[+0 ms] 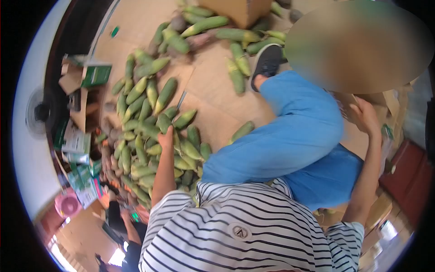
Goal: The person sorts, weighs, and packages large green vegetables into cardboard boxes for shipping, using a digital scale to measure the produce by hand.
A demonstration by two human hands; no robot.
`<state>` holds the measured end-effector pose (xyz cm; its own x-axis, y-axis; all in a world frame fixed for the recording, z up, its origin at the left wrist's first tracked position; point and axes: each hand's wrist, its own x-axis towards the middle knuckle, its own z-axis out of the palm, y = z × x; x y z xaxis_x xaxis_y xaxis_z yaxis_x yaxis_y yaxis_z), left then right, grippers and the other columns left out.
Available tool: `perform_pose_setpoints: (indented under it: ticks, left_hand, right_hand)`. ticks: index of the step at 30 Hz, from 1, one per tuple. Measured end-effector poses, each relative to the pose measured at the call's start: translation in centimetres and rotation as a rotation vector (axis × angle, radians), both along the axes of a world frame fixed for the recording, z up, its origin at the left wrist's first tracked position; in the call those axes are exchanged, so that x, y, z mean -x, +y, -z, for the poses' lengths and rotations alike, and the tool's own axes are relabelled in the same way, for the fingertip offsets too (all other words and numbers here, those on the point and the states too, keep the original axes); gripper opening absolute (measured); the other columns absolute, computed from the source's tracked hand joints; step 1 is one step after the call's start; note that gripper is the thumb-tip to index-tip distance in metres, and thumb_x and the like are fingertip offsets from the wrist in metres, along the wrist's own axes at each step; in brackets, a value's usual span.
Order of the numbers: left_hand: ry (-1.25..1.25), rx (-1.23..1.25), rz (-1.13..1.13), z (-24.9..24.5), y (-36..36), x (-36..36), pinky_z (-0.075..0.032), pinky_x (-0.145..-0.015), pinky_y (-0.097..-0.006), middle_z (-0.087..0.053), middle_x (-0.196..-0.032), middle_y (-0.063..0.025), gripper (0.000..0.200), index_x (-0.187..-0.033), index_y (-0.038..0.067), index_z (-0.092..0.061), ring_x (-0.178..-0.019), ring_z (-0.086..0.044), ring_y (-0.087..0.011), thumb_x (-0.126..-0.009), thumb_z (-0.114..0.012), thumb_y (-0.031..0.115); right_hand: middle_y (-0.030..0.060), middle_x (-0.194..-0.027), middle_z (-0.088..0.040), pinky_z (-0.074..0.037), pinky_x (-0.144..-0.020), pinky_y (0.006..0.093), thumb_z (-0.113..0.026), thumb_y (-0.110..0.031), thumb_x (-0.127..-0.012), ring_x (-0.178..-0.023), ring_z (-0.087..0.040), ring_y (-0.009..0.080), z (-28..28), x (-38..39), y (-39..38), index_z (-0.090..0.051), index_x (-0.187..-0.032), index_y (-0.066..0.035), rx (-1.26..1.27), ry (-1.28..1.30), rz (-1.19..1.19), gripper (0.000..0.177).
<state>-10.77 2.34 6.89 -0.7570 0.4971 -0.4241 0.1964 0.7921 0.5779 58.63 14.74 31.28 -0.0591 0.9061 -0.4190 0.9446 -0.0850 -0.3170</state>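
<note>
My left hand reaches into a large pile of green ears of corn on the floor, and its fingers close around one ear of corn. To the right, my right hand grips the edge of a cardboard box. Between my arms are my striped shirt and my bent leg in blue trousers, which ends in a black shoe.
More corn lies scattered at the top around another cardboard box. Open cartons and green packets stand along the left wall, with a fan beside them. A pink tub sits at the lower left. Brown sheets cover the floor.
</note>
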Motion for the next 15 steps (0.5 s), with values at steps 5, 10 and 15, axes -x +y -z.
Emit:
perform_pose_setpoints:
  ticks: [5,10,15]
  left_hand:
    - [-0.233,-0.378,0.466,-5.3,8.8,-13.4,-0.046,-0.085,-0.0326,-0.06,-0.106,-0.0171,0.059,-0.119,-0.008,-0.048,-0.095,-0.059,-0.0228,-0.074,-0.074,0.02]
    - [-0.079,-0.811,1.144,-19.1,17.9,-31.7,-0.042,-0.094,-0.0397,-0.055,-0.12,-0.0189,0.072,-0.129,0.0,-0.043,-0.108,-0.055,-0.0314,-0.067,-0.074,0.018]
    - [0.141,-1.206,1.523,-28.2,22.3,-46.5,-0.042,-0.085,-0.043,-0.058,-0.106,-0.0142,0.062,-0.122,0.009,-0.05,-0.1,-0.054,-0.0333,-0.066,-0.073,0.021]
  right_hand:
    - [0.0185,-0.102,-0.062,-0.045,-0.083,0.0433,-0.058,-0.024,-0.085,-0.098,-0.057,0.0359,0.7,-1.4,-0.9,-0.06,-0.107,-0.003,-0.116,-0.145,-0.088,0.03]
    - [0.0181,-0.096,-0.062,-0.045,-0.08,0.0452,-0.058,-0.022,-0.084,-0.095,-0.057,0.0366,-0.4,0.1,-0.4,-0.06,-0.1,-0.004,-0.081,-0.13,-0.039,0.025]
    - [0.0186,-0.095,-0.062,-0.045,-0.079,0.0452,-0.059,-0.024,-0.084,-0.094,-0.057,0.0362,0.0,0.0,-0.7,-0.061,-0.1,-0.004,-0.117,-0.158,-0.031,0.026]
